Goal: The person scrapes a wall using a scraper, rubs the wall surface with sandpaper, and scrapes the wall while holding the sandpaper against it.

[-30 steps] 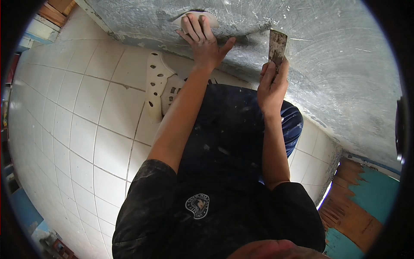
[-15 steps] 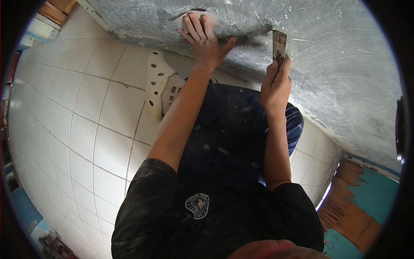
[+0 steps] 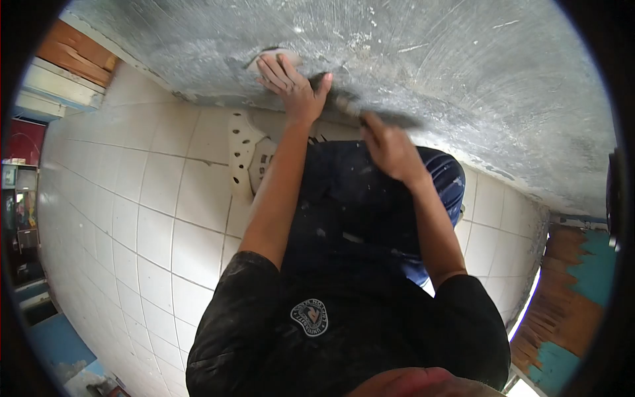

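Observation:
My left hand (image 3: 291, 92) presses a pale sheet (image 3: 284, 57) against the grey, scuffed wall (image 3: 370, 46). Its fingers lie over the sheet, with the thumb held apart. The sheet's grit or texture cannot be made out. To its right, my right hand (image 3: 393, 151) is closed round a putty knife (image 3: 346, 106). Motion smears the blade, which points up and left toward the wall's lower part, close to my left thumb. Whether the blade touches the wall is unclear.
White floor tiles (image 3: 152, 192) run along the wall's foot. A white clog (image 3: 241, 155) is on my foot beside my left forearm. Worn wood with peeling turquoise paint (image 3: 562, 291) stands at the right. Shelves (image 3: 25, 198) line the far left.
My right hand has swung the putty knife left and down, close to my left hand. The left hand and pale sheet have slid lower along the wall. The view has shifted too.

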Motion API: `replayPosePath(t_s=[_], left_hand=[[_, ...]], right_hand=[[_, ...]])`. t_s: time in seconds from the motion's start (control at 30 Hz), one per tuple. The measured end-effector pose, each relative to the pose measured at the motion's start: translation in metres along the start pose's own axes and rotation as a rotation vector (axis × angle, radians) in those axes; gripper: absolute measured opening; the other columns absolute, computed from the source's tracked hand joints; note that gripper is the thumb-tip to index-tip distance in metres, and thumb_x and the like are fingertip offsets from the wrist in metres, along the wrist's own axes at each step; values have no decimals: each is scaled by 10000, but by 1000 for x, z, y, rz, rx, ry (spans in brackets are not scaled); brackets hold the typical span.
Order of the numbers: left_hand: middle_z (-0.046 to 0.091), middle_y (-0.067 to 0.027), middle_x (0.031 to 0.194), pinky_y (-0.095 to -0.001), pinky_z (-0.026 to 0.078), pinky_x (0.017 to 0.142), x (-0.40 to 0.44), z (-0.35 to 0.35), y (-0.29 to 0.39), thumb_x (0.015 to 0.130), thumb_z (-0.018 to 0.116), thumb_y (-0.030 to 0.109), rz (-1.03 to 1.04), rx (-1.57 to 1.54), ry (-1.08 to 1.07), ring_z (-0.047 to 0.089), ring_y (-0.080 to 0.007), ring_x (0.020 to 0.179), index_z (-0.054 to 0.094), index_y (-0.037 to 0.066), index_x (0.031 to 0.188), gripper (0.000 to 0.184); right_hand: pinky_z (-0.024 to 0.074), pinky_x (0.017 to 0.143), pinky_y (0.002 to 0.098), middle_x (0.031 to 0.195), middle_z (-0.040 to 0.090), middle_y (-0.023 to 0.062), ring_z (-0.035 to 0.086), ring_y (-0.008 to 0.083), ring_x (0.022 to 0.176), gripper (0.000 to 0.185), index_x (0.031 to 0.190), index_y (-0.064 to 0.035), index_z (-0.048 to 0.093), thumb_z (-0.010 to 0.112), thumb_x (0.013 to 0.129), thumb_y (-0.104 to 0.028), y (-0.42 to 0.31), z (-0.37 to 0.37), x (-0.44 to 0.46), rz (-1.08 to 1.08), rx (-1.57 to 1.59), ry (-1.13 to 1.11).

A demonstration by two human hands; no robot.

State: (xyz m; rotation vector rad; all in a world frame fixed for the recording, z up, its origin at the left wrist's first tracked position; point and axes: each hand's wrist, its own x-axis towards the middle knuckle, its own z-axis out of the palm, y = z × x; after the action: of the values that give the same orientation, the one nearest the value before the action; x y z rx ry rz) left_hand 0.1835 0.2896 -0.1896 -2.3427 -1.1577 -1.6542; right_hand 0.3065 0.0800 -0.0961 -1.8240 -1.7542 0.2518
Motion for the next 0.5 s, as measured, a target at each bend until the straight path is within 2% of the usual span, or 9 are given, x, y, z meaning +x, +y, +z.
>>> replayPosePath(t_s=[0.13, 0.27, 0.33, 0.5], left_hand=[[-66, -342, 1572, -761, -19, 1065, 1, -4, 2, 898, 519, 663, -35, -23, -46, -89, -547, 1443, -28, -24, 1528, 1082], [-54, -346, 1572, -758, -25, 1064, 2, -5, 4, 913, 501, 656, -3, 7, -20, -91, -544, 1445, -38, -22, 1531, 1064], [-52, -347, 1571, -759, -24, 1064, 2, -4, 4, 913, 502, 656, -7, 16, -25, -90, -541, 1447, -33, -30, 1529, 1066], [-56, -346, 1574, -750, -20, 1074, 1, -6, 2, 906, 500, 667, -21, 76, -37, -95, -532, 1452, -17, -40, 1528, 1075]], right_hand=[[501, 762, 507, 831, 689, 190, 656, 415, 828, 327, 1189, -68, 605, 641, 894, -204, -11, 2, -4, 33, 29, -147], [507, 793, 488, 892, 705, 184, 657, 407, 898, 357, 1179, -57, 611, 662, 881, -247, 2, 3, 0, 113, 32, -181], [506, 832, 473, 957, 695, 229, 657, 406, 965, 395, 1179, -36, 619, 673, 883, -291, 11, 2, 3, 210, 148, -249], [498, 874, 446, 1020, 677, 263, 656, 399, 1013, 442, 1198, -9, 620, 674, 897, -328, 36, 10, 6, 230, 272, -248]])
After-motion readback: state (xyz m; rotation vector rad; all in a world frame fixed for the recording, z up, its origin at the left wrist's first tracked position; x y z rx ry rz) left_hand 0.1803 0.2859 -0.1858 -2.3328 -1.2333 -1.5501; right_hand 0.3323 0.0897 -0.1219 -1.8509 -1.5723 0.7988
